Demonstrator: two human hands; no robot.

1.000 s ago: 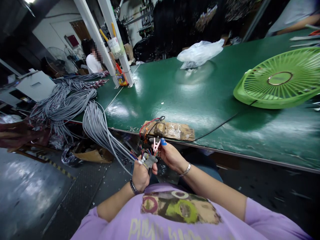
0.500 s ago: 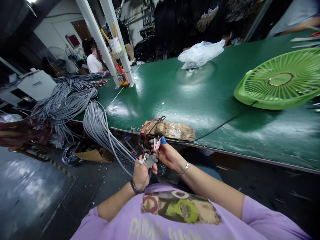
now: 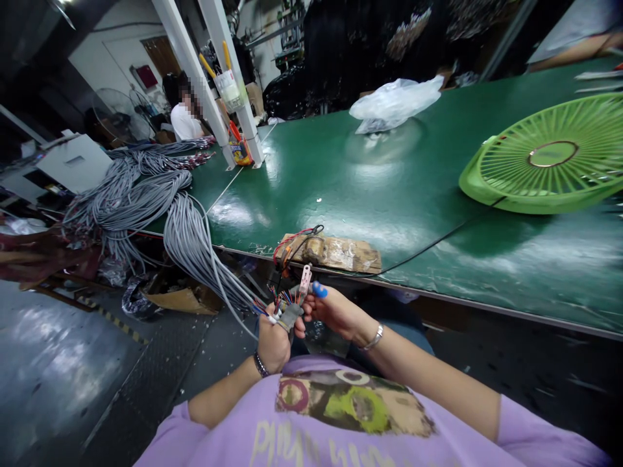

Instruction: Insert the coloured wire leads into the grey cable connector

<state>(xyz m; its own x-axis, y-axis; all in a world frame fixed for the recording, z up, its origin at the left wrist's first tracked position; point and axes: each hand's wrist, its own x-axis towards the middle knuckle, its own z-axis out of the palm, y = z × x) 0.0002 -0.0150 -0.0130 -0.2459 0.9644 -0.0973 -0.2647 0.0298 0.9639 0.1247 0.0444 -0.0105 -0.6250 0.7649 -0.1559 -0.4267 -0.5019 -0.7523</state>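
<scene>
My left hand [image 3: 273, 342] is closed around the stripped end of a grey multi-core cable. Thin coloured wires [image 3: 286, 299] fan out above its fingers, and grey wrapping [image 3: 291, 318] lies beside them. My right hand [image 3: 338, 314] touches the wire ends from the right, its fingers curled in. A blue finger cover [image 3: 319, 289] is on one of its digits. What these fingers pinch is too small to make out. Just above the wires stands a pink clip [image 3: 305, 277], close to the right fingertips. From the left hand, the bundle of grey cables [image 3: 187, 237] runs up onto the bench.
A worn wooden block [image 3: 348, 253] with red and black leads sits on the green bench's [image 3: 292, 188] front edge. A green fan [image 3: 545, 159] stands right, its black cord [image 3: 433, 243] crossing the bench. Behind are a plastic bag [image 3: 394, 104] and white posts [image 3: 233, 84]; one person [image 3: 185, 122] is at the back left.
My right hand has turned slightly, its covered digit now pointing more to the left. The pink clip looks more upright. The left hand keeps its hold.
</scene>
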